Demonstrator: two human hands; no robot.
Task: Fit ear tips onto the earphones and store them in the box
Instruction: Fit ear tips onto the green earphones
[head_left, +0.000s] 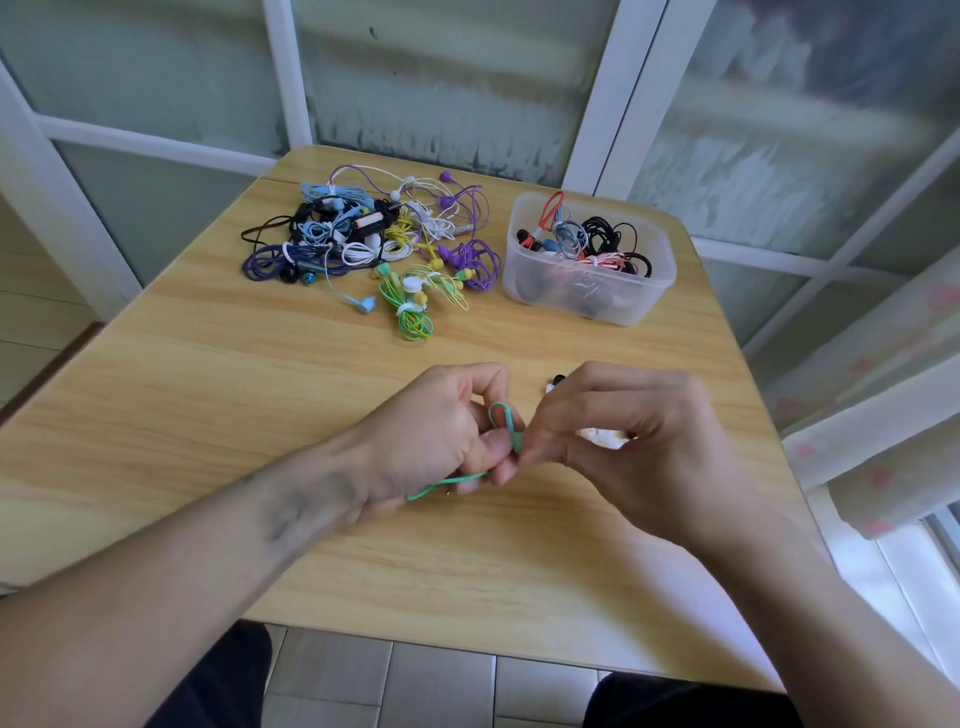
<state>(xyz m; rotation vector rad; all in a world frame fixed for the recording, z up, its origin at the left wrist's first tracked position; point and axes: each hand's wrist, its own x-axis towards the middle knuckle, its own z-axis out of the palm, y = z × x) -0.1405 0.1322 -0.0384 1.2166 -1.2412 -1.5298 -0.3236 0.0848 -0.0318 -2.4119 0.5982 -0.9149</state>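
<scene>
On the far right of the wooden table (208, 395), a clear plastic box (589, 260) with rounded corners sat lidless, holding coiled earphones: black, orange-red and pale blue cables, some tied with white wraps. Left of the box and apart from it lay a loose pile of earphones (363, 234), tangled thin cords in purple, navy, light blue, white, yellow and green, with small rounded buds sticking out. Tabletop was light woodgrain laminate, smooth, rounded corners.

Near the table's middle, both hands met over a mint-green earphone (511, 431). Left hand (441, 441) had fingers curled, thumb and fingertips pinching the green cord, which looped up above the thumb and trailed out below the hand. Right hand (639, 441) had fingers curled too, fingertips pinching at the earphone's end; what exactly it gripped was hidden by the fingers. Just behind the right hand, small black and white ear tips (555, 383) lay on the table, partly blocked; something white showed under its palm, blurred. Frosted glass panels in white frames stood behind the table.
</scene>
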